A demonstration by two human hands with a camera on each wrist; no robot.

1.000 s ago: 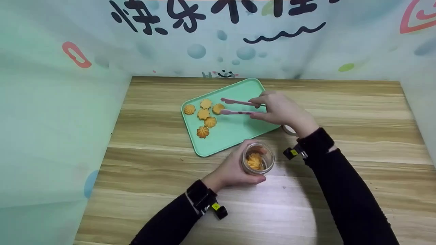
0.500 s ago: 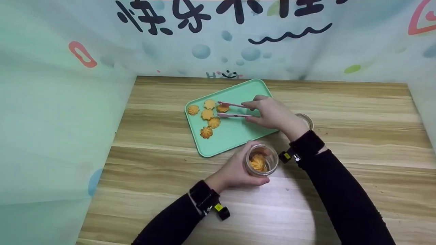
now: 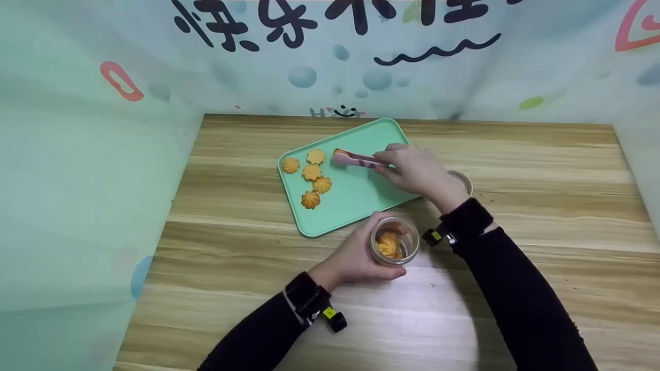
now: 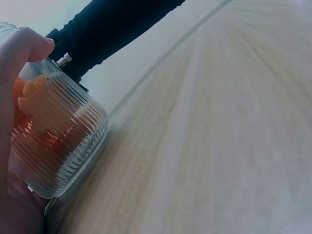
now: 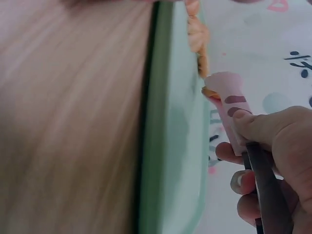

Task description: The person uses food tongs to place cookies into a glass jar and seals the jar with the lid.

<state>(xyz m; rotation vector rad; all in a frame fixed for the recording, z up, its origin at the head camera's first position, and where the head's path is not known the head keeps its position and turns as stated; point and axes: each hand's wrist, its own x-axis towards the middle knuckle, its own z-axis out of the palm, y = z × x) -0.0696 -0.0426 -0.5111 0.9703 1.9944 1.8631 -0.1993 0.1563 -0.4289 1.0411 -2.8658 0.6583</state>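
Tongs have closed since the earlier frame: arms were apart around a cookie, now together with it pinched between the tips. Jar and tray look unmoved. Key relation: jar mouth lies toward the person from the tong tips and a bit to the right, just past the tray's near edge; tongs' long axis runs roughly sideways, tips pointing left, so the cookie's way to the jar would be back and rightward. Right hand is nearer the cookie, which sits left of it at the tong tips; can't tell if lifted clear. Right hand: thumb and fingers pinch the tongs. Left hand: curled around the jar, cookies inside. Five cookies lie left of the tips.
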